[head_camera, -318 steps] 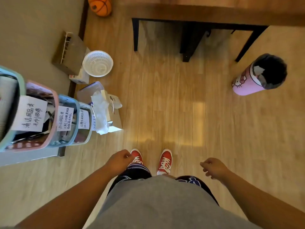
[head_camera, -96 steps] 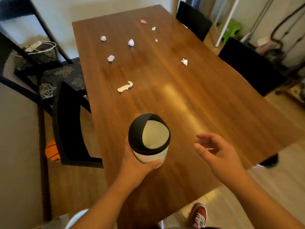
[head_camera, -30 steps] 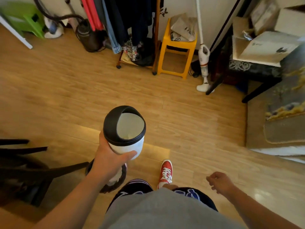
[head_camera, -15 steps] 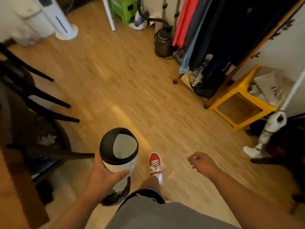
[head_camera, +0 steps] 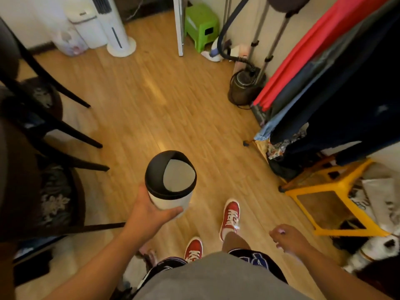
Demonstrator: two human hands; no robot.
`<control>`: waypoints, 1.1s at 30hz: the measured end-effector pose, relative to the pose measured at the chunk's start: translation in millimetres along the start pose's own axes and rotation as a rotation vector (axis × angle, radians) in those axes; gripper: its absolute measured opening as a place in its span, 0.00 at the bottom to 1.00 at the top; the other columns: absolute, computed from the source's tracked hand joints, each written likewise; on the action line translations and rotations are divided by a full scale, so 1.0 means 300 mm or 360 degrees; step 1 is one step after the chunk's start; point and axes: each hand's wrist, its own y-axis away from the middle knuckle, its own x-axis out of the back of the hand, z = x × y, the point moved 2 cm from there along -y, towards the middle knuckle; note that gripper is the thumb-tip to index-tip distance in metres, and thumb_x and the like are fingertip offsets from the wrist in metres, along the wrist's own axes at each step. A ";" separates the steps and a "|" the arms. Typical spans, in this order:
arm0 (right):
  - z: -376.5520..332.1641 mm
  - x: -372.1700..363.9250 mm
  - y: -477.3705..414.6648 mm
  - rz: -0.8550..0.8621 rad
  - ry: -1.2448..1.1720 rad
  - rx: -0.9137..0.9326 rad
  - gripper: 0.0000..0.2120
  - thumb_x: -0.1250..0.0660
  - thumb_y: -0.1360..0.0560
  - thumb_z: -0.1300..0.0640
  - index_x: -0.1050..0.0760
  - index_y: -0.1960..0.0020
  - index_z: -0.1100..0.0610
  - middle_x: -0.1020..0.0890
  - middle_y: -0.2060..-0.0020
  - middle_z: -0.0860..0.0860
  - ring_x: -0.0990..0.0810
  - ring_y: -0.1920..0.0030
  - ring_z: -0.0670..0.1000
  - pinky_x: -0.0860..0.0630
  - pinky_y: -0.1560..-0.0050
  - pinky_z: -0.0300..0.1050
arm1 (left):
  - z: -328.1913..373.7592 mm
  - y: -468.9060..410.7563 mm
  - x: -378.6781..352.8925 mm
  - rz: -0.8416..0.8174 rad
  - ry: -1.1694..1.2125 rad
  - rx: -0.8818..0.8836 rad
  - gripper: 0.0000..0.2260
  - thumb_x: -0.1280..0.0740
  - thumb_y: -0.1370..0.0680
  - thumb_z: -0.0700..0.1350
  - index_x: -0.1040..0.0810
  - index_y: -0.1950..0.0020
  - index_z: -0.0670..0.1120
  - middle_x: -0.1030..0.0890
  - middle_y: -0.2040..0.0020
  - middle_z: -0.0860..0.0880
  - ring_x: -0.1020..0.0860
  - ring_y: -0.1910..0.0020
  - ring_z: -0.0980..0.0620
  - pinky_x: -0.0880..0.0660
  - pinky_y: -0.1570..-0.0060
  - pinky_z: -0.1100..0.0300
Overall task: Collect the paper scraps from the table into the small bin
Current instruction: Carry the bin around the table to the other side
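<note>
Warm, fairly dim indoor light. Soft glare streak on the floor [head_camera: 161,118]. Motion blur throughout, heaviest at the dark left edge. Wide-angle bending of verticals near the corners.

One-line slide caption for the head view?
Left hand carries the small bin across the wooden floor; right hand loosely curled, empty.

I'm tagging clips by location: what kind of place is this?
Likely a lived-in home: a clothes rack of hanging garments, a garment steamer, a tower fan and plastic stools on wood flooring.
</note>
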 end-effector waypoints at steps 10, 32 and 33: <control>-0.309 0.404 -0.450 -0.0087 0.0230 0.0083 0.13 0.30 0.25 0.60 0.29 0.65 0.60 0.26 0.67 0.58 0.26 0.64 0.56 0.31 0.60 0.49 | 0.219 -0.388 -0.163 0.0267 0.0257 0.0067 0.51 0.16 0.41 0.58 0.37 0.23 0.55 0.23 0.34 0.61 0.23 0.36 0.63 0.22 0.46 0.66; -2.045 -0.042 -0.609 -0.0566 0.1098 0.1004 0.05 0.32 0.23 0.52 0.23 0.54 0.54 0.18 0.58 0.53 0.17 0.59 0.52 0.24 0.60 0.45 | -0.025 -0.569 0.425 0.1387 0.0406 0.0698 0.50 0.17 0.47 0.66 0.45 0.36 0.85 0.32 0.42 0.85 0.30 0.45 0.83 0.28 0.53 0.72; -2.091 -0.047 -0.614 -0.0564 0.1086 0.1008 0.05 0.32 0.23 0.53 0.22 0.54 0.55 0.18 0.58 0.54 0.17 0.60 0.52 0.24 0.61 0.44 | -0.023 -0.596 0.469 0.1391 0.0394 0.0698 0.50 0.19 0.48 0.69 0.46 0.36 0.84 0.33 0.42 0.86 0.30 0.44 0.84 0.29 0.53 0.72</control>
